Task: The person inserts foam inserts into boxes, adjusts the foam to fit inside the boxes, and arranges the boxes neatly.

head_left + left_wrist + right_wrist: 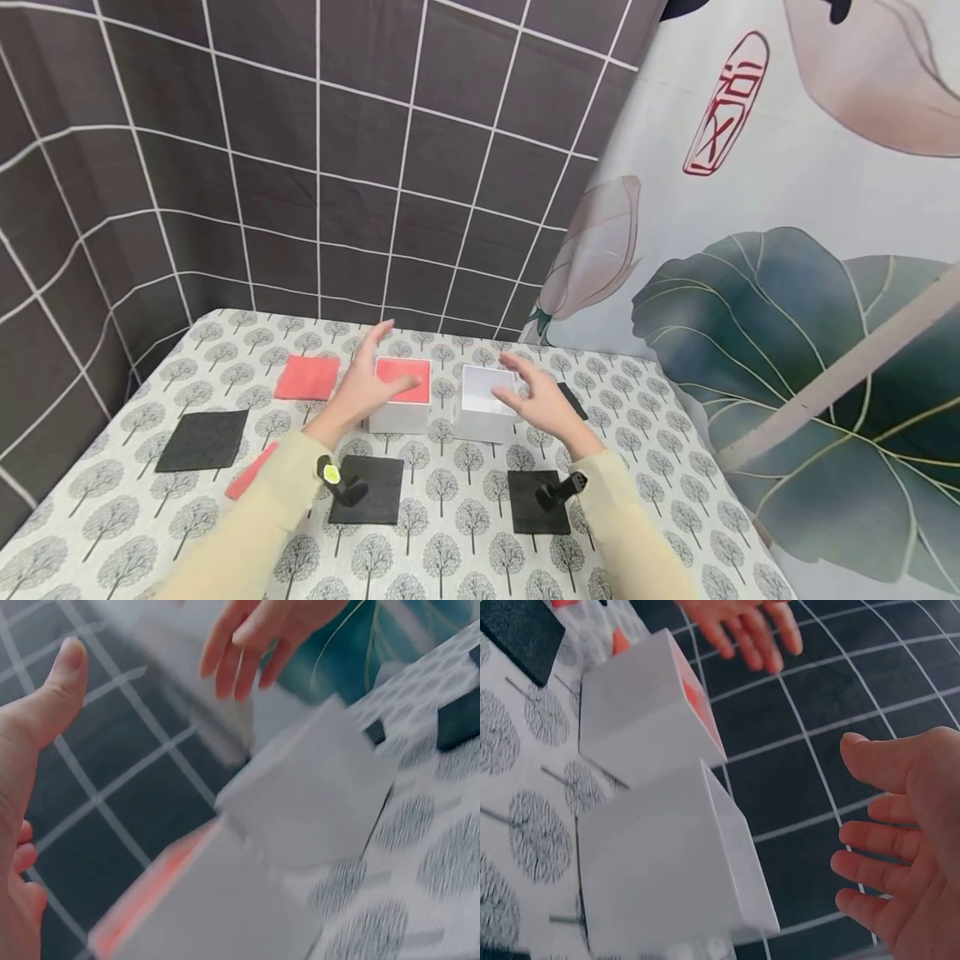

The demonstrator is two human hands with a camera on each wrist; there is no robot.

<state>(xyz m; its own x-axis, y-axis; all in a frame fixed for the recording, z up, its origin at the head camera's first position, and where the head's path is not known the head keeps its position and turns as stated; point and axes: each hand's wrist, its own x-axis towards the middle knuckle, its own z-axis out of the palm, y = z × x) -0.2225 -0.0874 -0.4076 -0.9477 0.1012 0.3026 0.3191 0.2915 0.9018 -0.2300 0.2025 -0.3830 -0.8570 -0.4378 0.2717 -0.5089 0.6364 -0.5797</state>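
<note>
On the worktop, at the head view's lower centre, stand the red-topped box and, to its right, the white box, both likely light, stiff and easily dented, best held by opposite side walls. The left hand and right hand, spread wide, hold nothing nearby.

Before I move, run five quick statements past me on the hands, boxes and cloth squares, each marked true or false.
1. The left hand holds nothing. True.
2. The right hand grips a black cloth square. False: it is empty, fingers apart.
3. Red shows at the top of the left white box, but not of the right white box. True.
4. The two boxes touch. False: tree-print tablecloth shows between them.
5. A red cloth square lies left of both boxes. True.
</note>
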